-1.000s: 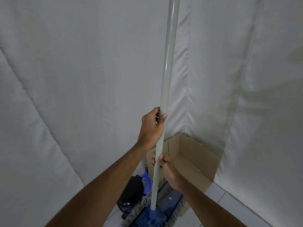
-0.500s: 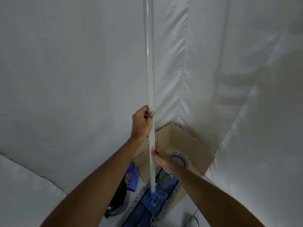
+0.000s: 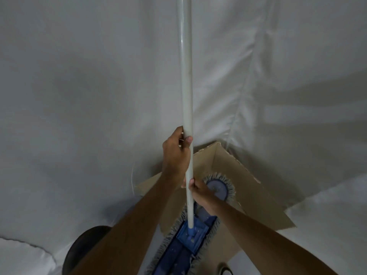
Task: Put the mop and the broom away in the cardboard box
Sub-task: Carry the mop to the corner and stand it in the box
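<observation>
White fabric sheets (image 3: 79,96) hang all round, meeting at a corner where one cardboard box (image 3: 248,187) stands open. One mop (image 3: 187,96) is upright, its far head end inside the box. Since half a second ago the view has closed in on the box. Two hands grip the pole: left hand (image 3: 175,153) above, right hand (image 3: 200,192) below.

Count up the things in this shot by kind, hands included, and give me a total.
Flat blue mop with grey fringe and pale pole: 1
Open brown cardboard box: 1
Dark round object at lower left: 1
Bare hands gripping the pole, left hand above right hand: 2
Total: 5
</observation>
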A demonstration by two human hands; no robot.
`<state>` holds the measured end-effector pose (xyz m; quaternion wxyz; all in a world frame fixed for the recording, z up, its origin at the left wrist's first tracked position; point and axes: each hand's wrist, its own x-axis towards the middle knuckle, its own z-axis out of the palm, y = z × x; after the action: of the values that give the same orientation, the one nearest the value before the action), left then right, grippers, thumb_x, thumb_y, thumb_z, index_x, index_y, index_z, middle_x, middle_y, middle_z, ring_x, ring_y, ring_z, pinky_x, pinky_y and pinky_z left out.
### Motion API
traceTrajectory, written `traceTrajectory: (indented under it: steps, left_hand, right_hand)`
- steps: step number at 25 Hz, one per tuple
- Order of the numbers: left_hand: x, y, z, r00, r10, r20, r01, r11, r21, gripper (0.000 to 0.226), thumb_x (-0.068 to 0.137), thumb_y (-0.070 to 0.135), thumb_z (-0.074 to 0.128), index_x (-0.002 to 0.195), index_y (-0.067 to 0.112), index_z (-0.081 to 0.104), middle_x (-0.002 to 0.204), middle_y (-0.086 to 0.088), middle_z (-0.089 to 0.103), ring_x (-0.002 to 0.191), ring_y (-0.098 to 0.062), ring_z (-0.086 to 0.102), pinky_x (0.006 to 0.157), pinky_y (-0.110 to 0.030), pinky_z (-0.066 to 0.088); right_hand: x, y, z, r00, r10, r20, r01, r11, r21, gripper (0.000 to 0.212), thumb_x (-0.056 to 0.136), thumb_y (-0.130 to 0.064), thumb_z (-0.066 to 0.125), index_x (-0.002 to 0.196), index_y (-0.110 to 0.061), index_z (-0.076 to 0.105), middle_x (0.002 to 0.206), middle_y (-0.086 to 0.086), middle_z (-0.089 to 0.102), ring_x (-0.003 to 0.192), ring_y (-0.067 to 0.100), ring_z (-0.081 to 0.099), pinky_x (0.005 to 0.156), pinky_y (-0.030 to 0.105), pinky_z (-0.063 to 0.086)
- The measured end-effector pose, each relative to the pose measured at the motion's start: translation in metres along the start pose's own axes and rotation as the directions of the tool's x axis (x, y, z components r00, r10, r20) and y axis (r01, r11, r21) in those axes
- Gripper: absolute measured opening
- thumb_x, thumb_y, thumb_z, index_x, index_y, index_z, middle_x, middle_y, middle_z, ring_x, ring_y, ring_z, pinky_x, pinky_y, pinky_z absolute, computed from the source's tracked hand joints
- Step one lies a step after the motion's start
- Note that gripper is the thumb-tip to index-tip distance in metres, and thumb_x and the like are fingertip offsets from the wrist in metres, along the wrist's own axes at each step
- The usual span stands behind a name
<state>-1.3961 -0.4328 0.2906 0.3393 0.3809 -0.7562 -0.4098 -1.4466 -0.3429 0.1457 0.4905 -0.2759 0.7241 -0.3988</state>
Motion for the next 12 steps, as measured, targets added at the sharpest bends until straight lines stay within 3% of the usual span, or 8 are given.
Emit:
traceTrajectory:
  steps: [2, 4, 8, 10, 12]
  left_hand:
    - [0.012, -0.051, 0.039, 1.000, 0.003, 0.020, -0.002, 1.000, -0.012, 0.008, 0.093, 0.007, 0.056, 0.099, 0.008, 0.060, 0.076, 0.000, 0.060, 0.067, -0.007, 0.054, 0.059, -0.007, 0.040]
    - [0.019, -0.096, 0.071, 0.998, 0.004, 0.067, -0.003, 1.000, -0.016, 0.008, 0.092, 0.003, 0.055, 0.098, 0.007, 0.059, 0.077, 0.000, 0.061, 0.069, -0.007, 0.056, 0.059, -0.004, 0.039]
    - [0.037, -0.169, 0.123, 0.994, -0.011, 0.110, 0.013, 1.000, -0.022, 0.009, 0.093, 0.005, 0.054, 0.100, 0.009, 0.057, 0.087, -0.012, 0.069, 0.080, -0.020, 0.064, 0.062, -0.014, 0.046]
    - [0.041, -0.197, 0.144, 0.993, -0.025, 0.113, 0.025, 1.000, -0.003, 0.009, 0.093, 0.005, 0.054, 0.100, 0.009, 0.057, 0.087, -0.010, 0.067, 0.079, -0.017, 0.063, 0.062, -0.013, 0.045]
    - [0.042, -0.215, 0.157, 0.988, -0.070, 0.136, 0.068, 0.997, 0.021, 0.010, 0.093, 0.004, 0.054, 0.102, 0.008, 0.056, 0.086, -0.005, 0.063, 0.076, -0.011, 0.058, 0.060, -0.012, 0.042]
  right_hand:
    - [0.050, 0.042, -0.003, 1.000, 0.014, -0.028, -0.013, 1.000, 0.009, 0.032, 0.105, -0.036, 0.023, 0.106, -0.025, 0.053, 0.115, 0.002, 0.065, 0.114, 0.025, 0.058, 0.095, 0.036, 0.044]
    - [0.088, 0.079, -0.001, 0.997, 0.020, -0.070, -0.019, 1.000, 0.017, 0.029, 0.106, -0.032, 0.023, 0.113, -0.023, 0.050, 0.114, 0.002, 0.065, 0.109, 0.024, 0.059, 0.087, 0.032, 0.042]
    - [0.155, 0.134, -0.005, 0.992, 0.019, -0.122, -0.019, 1.000, 0.004, 0.034, 0.106, -0.027, 0.024, 0.129, -0.015, 0.046, 0.104, -0.008, 0.060, 0.087, 0.001, 0.055, 0.068, 0.019, 0.042]
    - [0.184, 0.155, -0.006, 0.990, 0.061, -0.128, -0.063, 0.998, -0.014, 0.035, 0.106, -0.027, 0.024, 0.130, -0.014, 0.045, 0.099, -0.006, 0.057, 0.089, 0.013, 0.059, 0.070, 0.028, 0.046]
    - [0.206, 0.172, -0.007, 0.989, 0.091, -0.115, -0.094, 0.995, -0.021, 0.037, 0.105, -0.028, 0.024, 0.134, -0.015, 0.042, 0.112, 0.008, 0.058, 0.106, 0.031, 0.059, 0.087, 0.044, 0.051]
